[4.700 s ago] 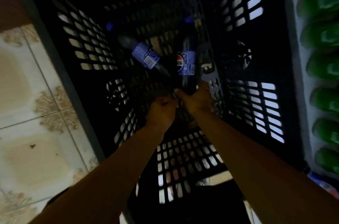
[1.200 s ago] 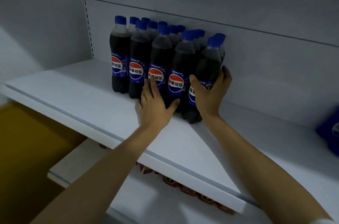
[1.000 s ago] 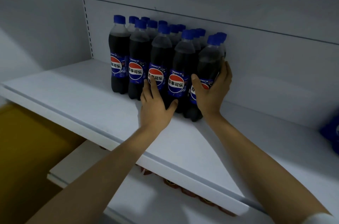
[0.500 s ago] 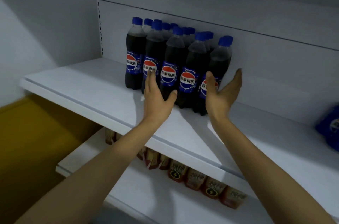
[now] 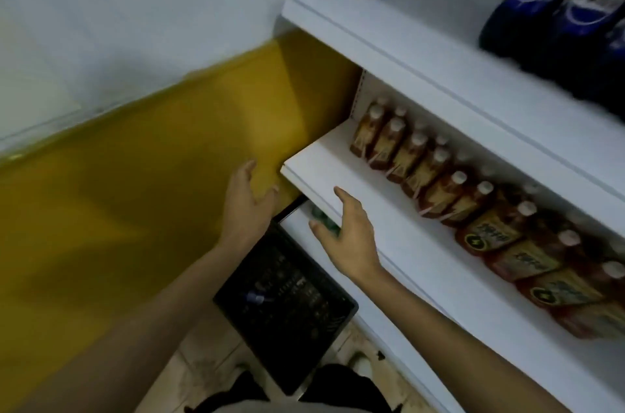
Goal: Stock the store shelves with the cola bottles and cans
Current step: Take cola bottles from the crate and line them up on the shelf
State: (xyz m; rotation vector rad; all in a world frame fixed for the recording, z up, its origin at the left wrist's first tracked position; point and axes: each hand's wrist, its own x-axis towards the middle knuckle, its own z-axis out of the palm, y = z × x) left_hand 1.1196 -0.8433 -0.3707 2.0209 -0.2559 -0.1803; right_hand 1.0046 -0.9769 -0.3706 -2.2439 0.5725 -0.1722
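The left hand [image 5: 245, 206] and right hand [image 5: 350, 236] hold nothing, fingers apart. At 6 o'clock a cola bottle [image 5: 257, 297] lies in the black basket [image 5: 314, 338]. Other cola bottles [image 5: 558, 6] stand on the top shelf [image 5: 406, 33] at 2 o'clock. A full bottle is likely heavy and slippery, so grab its middle.

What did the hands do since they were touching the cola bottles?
Both hands let go of the cola bottles and came down: the left hand and right hand, open and empty, now reach toward the black basket on the floor. The bottles stayed standing on the upper shelf.
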